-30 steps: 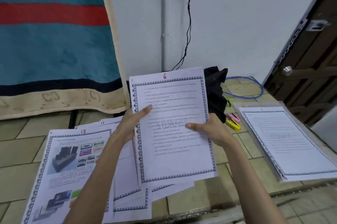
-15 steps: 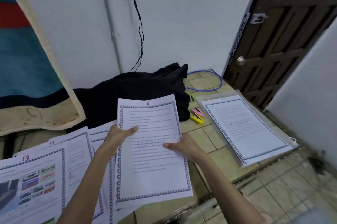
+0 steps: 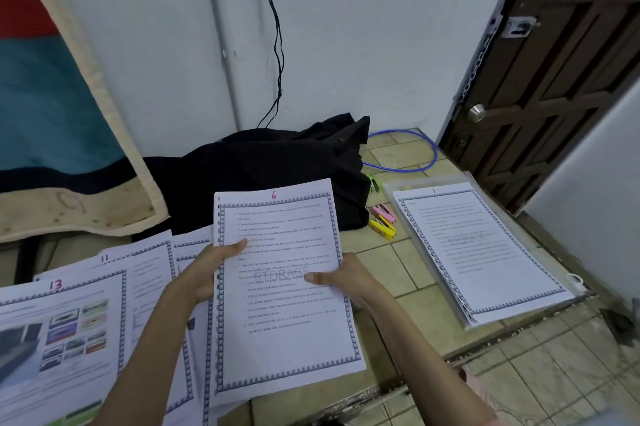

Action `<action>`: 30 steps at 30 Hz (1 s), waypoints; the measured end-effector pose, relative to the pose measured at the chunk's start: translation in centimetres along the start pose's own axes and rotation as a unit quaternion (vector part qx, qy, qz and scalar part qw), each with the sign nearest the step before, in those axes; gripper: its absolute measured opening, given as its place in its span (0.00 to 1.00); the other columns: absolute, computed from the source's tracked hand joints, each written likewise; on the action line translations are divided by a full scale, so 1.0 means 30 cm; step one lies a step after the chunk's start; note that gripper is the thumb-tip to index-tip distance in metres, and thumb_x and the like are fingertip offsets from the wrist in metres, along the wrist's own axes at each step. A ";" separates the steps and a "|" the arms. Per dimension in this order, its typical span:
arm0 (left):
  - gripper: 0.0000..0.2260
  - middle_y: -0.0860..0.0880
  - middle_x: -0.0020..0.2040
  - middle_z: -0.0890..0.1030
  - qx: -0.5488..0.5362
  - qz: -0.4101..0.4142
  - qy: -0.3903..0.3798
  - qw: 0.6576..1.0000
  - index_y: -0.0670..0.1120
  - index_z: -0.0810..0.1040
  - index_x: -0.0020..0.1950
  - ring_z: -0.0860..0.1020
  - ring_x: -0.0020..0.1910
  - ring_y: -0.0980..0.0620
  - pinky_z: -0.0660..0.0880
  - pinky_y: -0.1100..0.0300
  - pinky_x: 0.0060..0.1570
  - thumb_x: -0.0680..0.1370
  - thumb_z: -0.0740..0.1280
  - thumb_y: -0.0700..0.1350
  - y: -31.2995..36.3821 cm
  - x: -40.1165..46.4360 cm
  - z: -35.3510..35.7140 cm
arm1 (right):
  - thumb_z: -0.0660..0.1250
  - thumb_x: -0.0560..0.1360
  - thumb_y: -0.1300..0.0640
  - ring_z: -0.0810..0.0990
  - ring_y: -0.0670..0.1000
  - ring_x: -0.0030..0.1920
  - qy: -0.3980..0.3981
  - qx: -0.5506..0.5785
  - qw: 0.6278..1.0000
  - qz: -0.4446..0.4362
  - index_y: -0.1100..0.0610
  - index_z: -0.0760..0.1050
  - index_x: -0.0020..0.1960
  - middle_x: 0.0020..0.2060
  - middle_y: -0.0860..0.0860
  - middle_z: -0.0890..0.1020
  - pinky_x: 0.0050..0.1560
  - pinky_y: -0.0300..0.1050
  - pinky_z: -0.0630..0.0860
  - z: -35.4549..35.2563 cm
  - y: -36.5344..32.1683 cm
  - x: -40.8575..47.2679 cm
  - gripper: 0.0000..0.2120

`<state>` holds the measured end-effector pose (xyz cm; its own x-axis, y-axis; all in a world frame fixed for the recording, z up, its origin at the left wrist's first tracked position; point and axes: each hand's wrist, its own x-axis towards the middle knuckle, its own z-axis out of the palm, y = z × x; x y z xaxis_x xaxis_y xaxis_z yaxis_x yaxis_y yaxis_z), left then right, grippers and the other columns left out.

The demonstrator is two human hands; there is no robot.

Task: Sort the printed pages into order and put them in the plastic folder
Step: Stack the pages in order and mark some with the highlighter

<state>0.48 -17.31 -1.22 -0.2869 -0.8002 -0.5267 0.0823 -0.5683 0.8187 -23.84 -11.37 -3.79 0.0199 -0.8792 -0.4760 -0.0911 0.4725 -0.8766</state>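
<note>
Page numbered 6 (image 3: 284,290) held up at centre frame, face toward the camera, above the fanned loose pages (image 3: 114,318) lying at 8 o'clock on the tiled surface (image 3: 377,273). Plastic folder (image 3: 575,281) at 3 o'clock, well apart from the held sheet, with the stack topped by page 1 (image 3: 481,245) lying on it or in it; hard to tell which.

To do this step well: check that the sheet continues the folder stack's sequence, carry it flat across toward 3 o'clock, square its edges with the stack, and keep it from curling or sliding off. Probably sensible to keep both sides supported until it lands.

Left hand (image 3: 204,273) at the sheet's 9 o'clock edge, grip narrow, thumb on the printed face and fingers behind, pinching the paper. Right hand (image 3: 346,278) at the 3 o'clock edge, same narrow pinch, thumb lying on the face.

Black cloth (image 3: 270,176) at 12 o'clock beyond the sheet; pink and yellow staplers (image 3: 382,223) between cloth and folder.
</note>
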 end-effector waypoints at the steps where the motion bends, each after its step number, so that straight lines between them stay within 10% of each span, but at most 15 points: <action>1: 0.23 0.40 0.58 0.80 -0.004 -0.003 -0.006 1.000 0.42 0.76 0.62 0.79 0.57 0.40 0.75 0.41 0.57 0.69 0.69 0.47 -0.003 -0.001 -0.001 | 0.79 0.64 0.59 0.82 0.55 0.55 0.003 0.003 1.000 0.000 0.62 0.75 0.60 0.56 0.55 0.82 0.57 0.56 0.78 0.001 0.000 0.001 0.27; 12: 0.18 0.43 0.57 0.81 0.093 0.044 0.068 0.992 0.43 0.76 0.63 0.79 0.55 0.43 0.75 0.45 0.58 0.75 0.70 0.47 -0.012 0.010 0.015 | 0.75 0.68 0.49 0.82 0.45 0.47 -0.053 -0.127 0.990 -0.015 0.57 0.79 0.56 0.49 0.45 0.83 0.50 0.39 0.79 -0.059 -0.074 -0.034 0.20; 15: 0.19 0.44 0.56 0.81 0.085 0.057 0.075 0.992 0.43 0.75 0.64 0.80 0.53 0.45 0.77 0.50 0.53 0.75 0.69 0.46 -0.008 -0.004 0.008 | 0.76 0.67 0.49 0.78 0.46 0.39 0.144 -0.167 0.971 -0.095 0.59 0.76 0.42 0.37 0.48 0.80 0.41 0.34 0.73 -0.152 -0.114 -0.003 0.15; 18: 0.17 0.46 0.54 0.82 0.074 0.068 0.069 0.993 0.43 0.75 0.64 0.81 0.51 0.48 0.79 0.55 0.47 0.75 0.69 0.45 -0.009 -0.017 0.007 | 0.75 0.68 0.55 0.77 0.55 0.53 0.344 -0.217 0.902 -0.146 0.60 0.75 0.44 0.49 0.58 0.78 0.49 0.43 0.71 -0.216 -0.115 0.065 0.12; 22: 0.22 0.46 0.57 0.81 0.067 0.062 0.076 0.993 0.43 0.74 0.65 0.80 0.54 0.47 0.77 0.51 0.54 0.73 0.71 0.48 -0.014 -0.016 -0.010 | 0.73 0.71 0.53 0.68 0.62 0.60 0.370 -0.352 0.857 -0.075 0.62 0.75 0.57 0.58 0.62 0.72 0.57 0.51 0.67 -0.230 -0.075 0.108 0.19; 30: 0.20 0.45 0.56 0.82 0.082 0.071 0.057 0.992 0.43 0.75 0.64 0.81 0.54 0.46 0.77 0.48 0.56 0.74 0.70 0.47 -0.019 -0.017 -0.012 | 0.66 0.75 0.56 0.67 0.63 0.62 0.393 -0.241 0.884 -0.077 0.63 0.73 0.59 0.58 0.64 0.72 0.55 0.48 0.65 -0.291 -0.129 0.162 0.16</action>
<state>0.91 -16.66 -1.51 -0.1732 -0.8914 -0.4189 -0.0456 -0.4176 0.9075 -32.07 -18.00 -2.11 -0.6120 -0.7908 0.0078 -0.5645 0.4299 -0.7046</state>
